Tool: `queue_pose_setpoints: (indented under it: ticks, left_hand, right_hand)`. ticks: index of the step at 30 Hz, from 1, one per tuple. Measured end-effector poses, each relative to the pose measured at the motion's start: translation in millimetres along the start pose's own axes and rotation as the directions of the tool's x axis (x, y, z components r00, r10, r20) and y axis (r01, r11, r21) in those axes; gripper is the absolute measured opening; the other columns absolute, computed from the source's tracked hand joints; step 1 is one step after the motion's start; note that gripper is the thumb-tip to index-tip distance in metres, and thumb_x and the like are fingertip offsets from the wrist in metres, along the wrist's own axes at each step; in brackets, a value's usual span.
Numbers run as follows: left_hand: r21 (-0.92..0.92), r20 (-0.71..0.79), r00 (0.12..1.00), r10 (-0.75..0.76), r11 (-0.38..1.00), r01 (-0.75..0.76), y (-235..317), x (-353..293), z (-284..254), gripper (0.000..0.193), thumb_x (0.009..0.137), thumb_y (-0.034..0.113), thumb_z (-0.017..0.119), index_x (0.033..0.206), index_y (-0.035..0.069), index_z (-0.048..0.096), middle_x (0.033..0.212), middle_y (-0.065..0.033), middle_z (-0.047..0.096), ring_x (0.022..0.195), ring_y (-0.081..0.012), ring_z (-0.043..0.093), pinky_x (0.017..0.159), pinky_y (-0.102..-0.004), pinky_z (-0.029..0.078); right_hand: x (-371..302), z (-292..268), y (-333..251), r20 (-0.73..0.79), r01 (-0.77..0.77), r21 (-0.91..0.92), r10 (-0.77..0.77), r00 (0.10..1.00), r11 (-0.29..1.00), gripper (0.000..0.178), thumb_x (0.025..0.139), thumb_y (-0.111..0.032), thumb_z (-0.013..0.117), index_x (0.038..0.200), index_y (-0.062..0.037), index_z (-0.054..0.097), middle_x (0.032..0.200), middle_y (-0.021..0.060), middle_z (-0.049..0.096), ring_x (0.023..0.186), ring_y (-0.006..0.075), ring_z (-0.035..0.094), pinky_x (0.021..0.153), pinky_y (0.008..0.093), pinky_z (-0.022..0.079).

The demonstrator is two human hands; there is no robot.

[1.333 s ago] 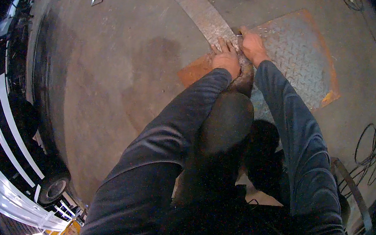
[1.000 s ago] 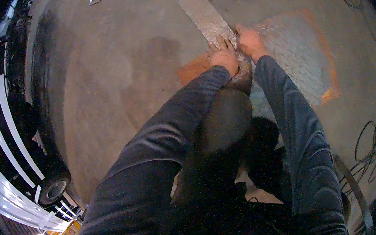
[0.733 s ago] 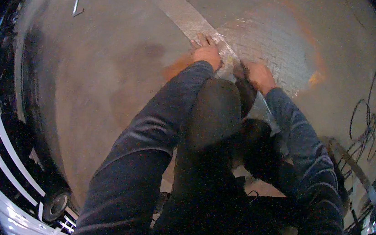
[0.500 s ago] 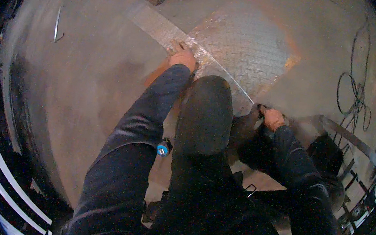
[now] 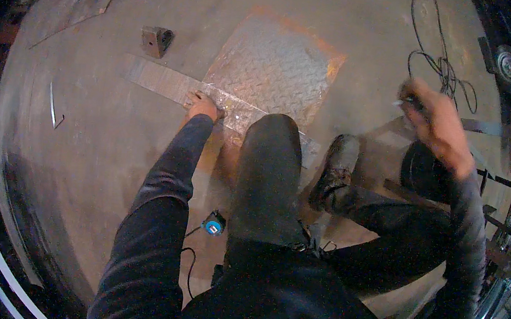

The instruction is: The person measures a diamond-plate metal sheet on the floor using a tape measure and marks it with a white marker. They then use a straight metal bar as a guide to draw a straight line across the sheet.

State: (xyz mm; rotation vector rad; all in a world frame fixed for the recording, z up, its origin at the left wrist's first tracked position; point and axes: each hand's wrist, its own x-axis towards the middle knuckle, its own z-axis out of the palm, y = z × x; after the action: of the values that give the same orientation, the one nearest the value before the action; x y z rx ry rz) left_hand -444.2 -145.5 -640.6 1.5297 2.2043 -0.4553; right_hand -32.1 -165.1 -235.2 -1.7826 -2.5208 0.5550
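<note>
A long flat metal strip (image 5: 158,79) lies slantwise across the near edge of a rusty tread plate (image 5: 273,62). My left hand (image 5: 203,105) presses on the strip, its fingers bent over the metal. A thin bright line runs along the strip's far edge, and my knee covers part of its right portion. Raised at the right, apart from the plate, my right hand (image 5: 442,126) is smeared by motion. Its fingers are closed round a small dark tool (image 5: 412,101) with a pale tip, whose kind I cannot make out.
An angular metal block (image 5: 156,41) stands beyond the strip. On the floor lie a thin bent metal piece (image 5: 54,106), a blue-faced round device (image 5: 214,223) with a cord, and a coiled black cable (image 5: 442,70). Metal bars (image 5: 501,130) and a wheel (image 5: 510,65) are at the right.
My right hand has lifted from the strip's right end and swung up to the right with the dark tool. My left hand stays on the strip. The view has shifted, showing more floor ahead.
</note>
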Motion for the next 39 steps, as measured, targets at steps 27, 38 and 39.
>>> queue_pose_setpoints:
  ticks: [27,38,39]
  left_hand:
    - [0.014,-0.046,0.621,0.783,0.622,-0.783,267,-190,135,0.037,0.094,0.023,0.046,0.124,0.009,0.062,0.141,-0.0201,0.05,0.129,-0.0433,0.046,0.103,-0.0616,0.036]
    - [0.356,0.018,0.522,0.853,0.483,-0.8,249,-215,163,0.049,0.101,0.026,0.036,0.148,0.012,0.035,0.155,-0.0176,0.034,0.143,-0.0401,0.029,0.109,-0.0714,0.02]
    - [0.385,0.02,0.492,0.87,0.447,-0.807,248,-215,162,0.049,0.101,0.025,0.036,0.148,0.013,0.034,0.155,-0.0177,0.034,0.143,-0.04,0.029,0.109,-0.0718,0.02]
  right_hand:
    - [-18,-46,-70,-0.274,0.288,0.412,-0.184,0.944,0.865,0.017,0.09,-0.001,0.055,0.105,0.0004,0.063,0.092,0.0056,0.064,0.091,0.0148,0.06,0.085,0.0295,0.047]
    - [-16,-48,-54,-0.223,0.201,0.363,-0.125,0.967,0.91,0.015,0.089,-0.004,0.057,0.102,0.0002,0.062,0.087,0.0024,0.06,0.079,0.0109,0.052,0.071,0.0251,0.042]
    - [-13,-46,-48,-0.228,0.236,0.327,-0.166,0.959,0.915,0.014,0.088,-0.004,0.057,0.101,0.0002,0.062,0.087,0.0024,0.06,0.079,0.0107,0.051,0.071,0.0249,0.041]
